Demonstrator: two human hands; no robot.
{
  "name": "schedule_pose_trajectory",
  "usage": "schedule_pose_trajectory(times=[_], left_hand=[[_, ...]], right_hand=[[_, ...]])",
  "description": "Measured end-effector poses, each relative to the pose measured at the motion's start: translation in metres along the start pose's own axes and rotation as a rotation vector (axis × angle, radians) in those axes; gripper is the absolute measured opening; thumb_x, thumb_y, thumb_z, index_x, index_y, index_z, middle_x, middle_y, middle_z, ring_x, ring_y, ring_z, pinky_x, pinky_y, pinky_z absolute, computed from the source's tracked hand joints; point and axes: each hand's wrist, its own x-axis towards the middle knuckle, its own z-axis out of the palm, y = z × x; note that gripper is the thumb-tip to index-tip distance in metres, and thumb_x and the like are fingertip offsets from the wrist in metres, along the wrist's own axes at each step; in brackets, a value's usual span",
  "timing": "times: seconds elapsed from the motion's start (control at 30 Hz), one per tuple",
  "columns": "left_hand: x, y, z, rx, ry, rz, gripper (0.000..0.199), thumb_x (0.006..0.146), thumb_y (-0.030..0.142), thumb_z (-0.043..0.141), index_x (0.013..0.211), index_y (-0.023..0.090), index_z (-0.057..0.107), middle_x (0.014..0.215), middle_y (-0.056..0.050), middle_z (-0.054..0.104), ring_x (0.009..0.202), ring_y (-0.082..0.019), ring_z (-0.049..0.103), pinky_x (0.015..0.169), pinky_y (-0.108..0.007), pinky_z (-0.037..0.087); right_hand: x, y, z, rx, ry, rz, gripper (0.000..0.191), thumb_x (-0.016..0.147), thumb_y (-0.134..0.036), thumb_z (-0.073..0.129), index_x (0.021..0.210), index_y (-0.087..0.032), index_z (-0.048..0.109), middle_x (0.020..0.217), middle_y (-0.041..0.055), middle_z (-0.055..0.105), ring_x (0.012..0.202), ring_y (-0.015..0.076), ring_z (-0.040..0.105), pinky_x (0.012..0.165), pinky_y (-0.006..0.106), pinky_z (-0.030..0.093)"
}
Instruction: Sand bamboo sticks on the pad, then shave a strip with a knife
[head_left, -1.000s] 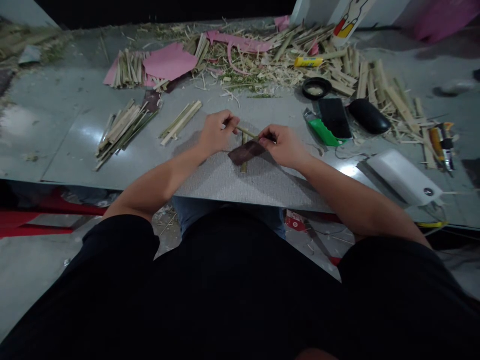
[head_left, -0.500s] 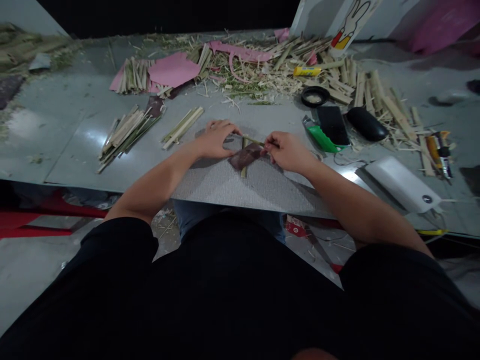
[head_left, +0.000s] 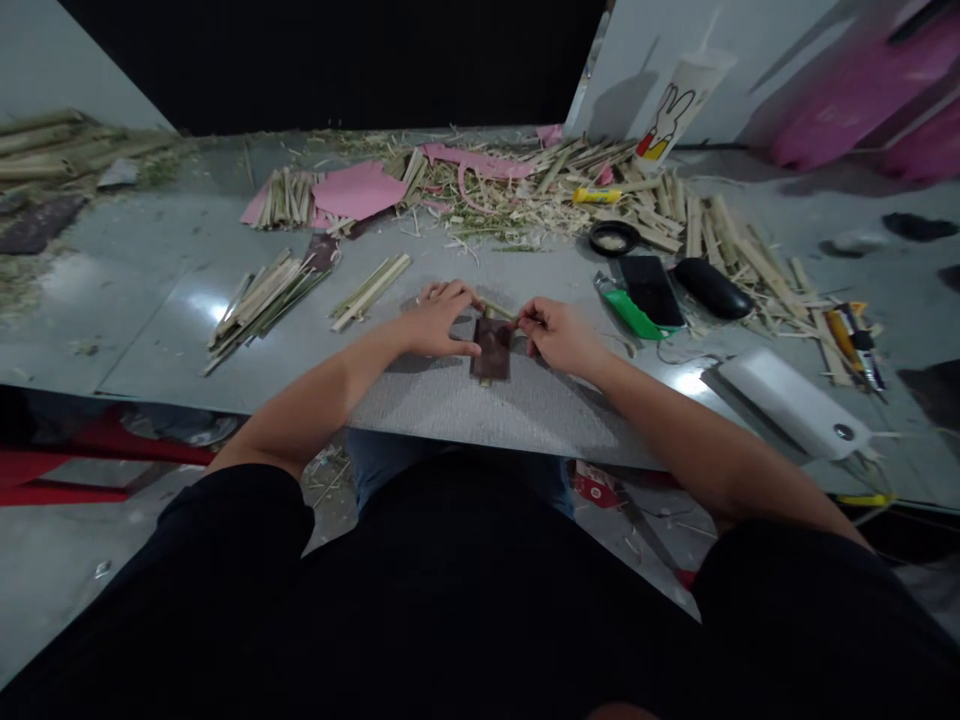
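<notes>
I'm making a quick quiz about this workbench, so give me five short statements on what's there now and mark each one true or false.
1. The right hand pinches a thin strip. True.
2. The left hand is clenched in a fist. False: its thumb is spread from the fingers.
3. A dark brown piece lies between the hands. True.
4. The yellow tube is left of the large pink sheet. False: it is to the right.
5. The phone lies beside a green packet. True.
</notes>
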Motion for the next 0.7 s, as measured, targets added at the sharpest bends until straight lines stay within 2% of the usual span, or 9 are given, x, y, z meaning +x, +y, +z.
schedule_pose_trajectory(times=[0.07,0.13,0.3,0.5,0.57,0.7], left_hand=[[0.0,0.003,0.003,0.008,0.018,-0.018,0.099,0.09,0.083,0.088,0.166,0.023,0.062,0.177,-0.024,0.052,0.172,-0.051,0.047,0.147,-0.066,0.027],[0.001,0.007,0.005,0.019,0.018,-0.025,0.105,0.087,0.084,0.09,0.168,0.025,0.061,0.179,-0.024,0.051,0.174,-0.052,0.044,0.148,-0.067,0.025],[0.0,0.01,0.005,0.011,-0.036,-0.002,0.096,0.09,0.079,0.087,0.169,0.03,0.064,0.187,-0.021,0.044,0.177,-0.053,0.038,0.148,-0.07,0.019],[-0.003,0.006,0.0,-0.035,-0.045,0.04,0.088,0.094,0.077,0.079,0.171,0.036,0.064,0.184,-0.017,0.05,0.174,-0.048,0.042,0.147,-0.067,0.025],[-0.002,0.008,0.0,-0.027,-0.051,0.04,0.088,0.096,0.08,0.079,0.174,0.041,0.064,0.187,-0.015,0.047,0.176,-0.049,0.04,0.147,-0.068,0.023],[0.0,0.013,0.0,0.002,-0.094,0.035,0.084,0.098,0.081,0.078,0.173,0.046,0.068,0.191,-0.013,0.044,0.179,-0.052,0.033,0.148,-0.073,0.015]], right_hand=[[0.002,0.001,0.001,0.005,-0.004,-0.01,0.015,0.113,-0.03,0.071,0.099,-0.027,0.064,0.077,0.0015,0.075,0.062,0.0181,0.065,0.062,0.03,0.051],[0.004,0.002,0.002,0.019,-0.01,-0.024,0.016,0.113,-0.03,0.07,0.098,-0.027,0.063,0.082,0.002,0.077,0.063,0.0171,0.065,0.062,0.029,0.052],[0.008,0.01,-0.006,0.01,-0.03,-0.098,0.007,0.106,-0.023,0.07,0.11,-0.028,0.066,0.086,-0.0003,0.078,0.069,0.0192,0.07,0.072,0.033,0.059],[0.013,0.028,-0.028,-0.378,-0.095,-0.445,0.019,0.102,-0.017,0.067,0.112,-0.028,0.079,0.118,0.0114,0.084,0.11,0.0322,0.079,0.104,0.048,0.063],[0.015,0.034,-0.033,-0.435,-0.121,-0.493,0.025,0.106,-0.019,0.063,0.117,-0.028,0.084,0.125,0.013,0.083,0.116,0.0335,0.079,0.106,0.048,0.062],[0.018,0.043,-0.035,-0.454,-0.175,-0.522,0.039,0.107,-0.017,0.06,0.129,-0.029,0.09,0.133,0.013,0.081,0.116,0.0321,0.079,0.106,0.048,0.063]])
